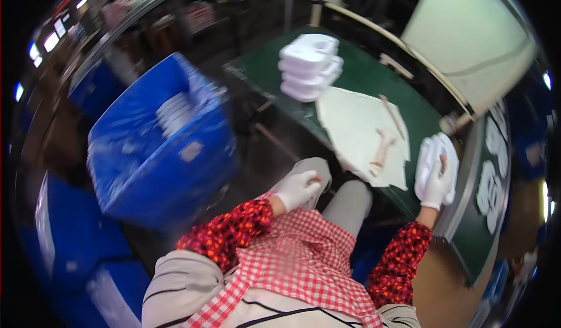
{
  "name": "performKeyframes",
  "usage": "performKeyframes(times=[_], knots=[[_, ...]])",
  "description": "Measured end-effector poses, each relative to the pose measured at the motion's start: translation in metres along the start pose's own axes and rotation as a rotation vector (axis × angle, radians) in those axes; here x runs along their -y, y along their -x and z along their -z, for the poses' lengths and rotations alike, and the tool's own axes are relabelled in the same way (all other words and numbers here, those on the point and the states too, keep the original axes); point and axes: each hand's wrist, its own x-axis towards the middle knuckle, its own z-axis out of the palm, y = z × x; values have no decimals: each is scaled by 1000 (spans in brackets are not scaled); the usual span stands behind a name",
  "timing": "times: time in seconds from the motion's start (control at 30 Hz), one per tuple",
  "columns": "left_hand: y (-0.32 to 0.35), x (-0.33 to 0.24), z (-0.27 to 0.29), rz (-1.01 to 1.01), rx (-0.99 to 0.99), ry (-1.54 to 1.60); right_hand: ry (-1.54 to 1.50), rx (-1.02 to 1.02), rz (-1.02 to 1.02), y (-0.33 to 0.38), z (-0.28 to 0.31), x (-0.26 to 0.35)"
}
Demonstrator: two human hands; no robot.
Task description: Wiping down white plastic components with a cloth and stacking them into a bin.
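My left hand (pixel 297 191), in a white glove with a bare fingertip showing, is curled closed above my knee. Whatever it may hold is hidden. At the table's right end, my right hand (pixel 436 189), gloved the same way, grips the near part of a small stack of white moulded pieces (pixel 428 153). A taller stack of similar white pieces (pixel 308 65) stands at the far left of the green table (pixel 362 53). Between the stacks lies a cream cloth (pixel 350 123), with a pale, slim tool-like object (pixel 382 150) and a thin stick (pixel 392 116) on it.
Left of the table stands a blue bin (pixel 175 176) lined with clear plastic, with white pieces (pixel 175 115) inside. More blue bins (pixel 82 217) are at the lower left. On the right, flat white pieces (pixel 488 191) lie on a metal-edged green belt (pixel 471 243). A pale panel (pixel 467 30) rises behind.
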Motion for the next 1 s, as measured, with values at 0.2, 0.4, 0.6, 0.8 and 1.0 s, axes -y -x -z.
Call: performKeyframes(times=[0.2,0.4,0.6,0.8,1.0], knots=[[34,8,41,99,-212,-55,-268,427,-37,-3,-49,52],[44,35,58,268,-94,77,-401,649,-116,-12,-81,110],[4,70,106,370,-140,232,-480,816,-37,-57,-142,198],[-105,79,162,255,-379,661,-246,797,39,-124,-251,288],[-210,64,194,350,-307,905,242,1003,-46,-152,-343,334]])
